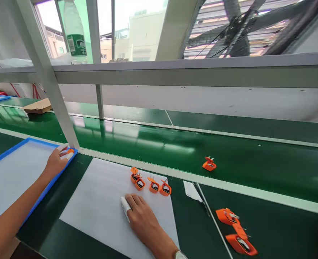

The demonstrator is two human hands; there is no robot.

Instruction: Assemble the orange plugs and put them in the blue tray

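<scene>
My left hand [57, 162], with white covers on its fingertips, pinches a small orange plastic part [71, 150] at the far right corner of a blue-rimmed white tray [44, 142]. My right hand [142, 214] rests on a large white sheet [94, 201], palm down. One of its digits wears a white cover and lies stretched along the paper; I see nothing held there. Just beyond it stand several orange parts [154, 185] with raised flaps, dark insides and small metal pins. They sit near the sheet's far edge, apart from my hand.
A lone orange part [209, 164] sits on the shiny green belt [175, 147]. Two more orange pieces [240, 239] lie at the right, near a white scrap [192, 191]. A grey post [55, 90] rises beside the tray. Cardboard [37, 105] lies at the far left.
</scene>
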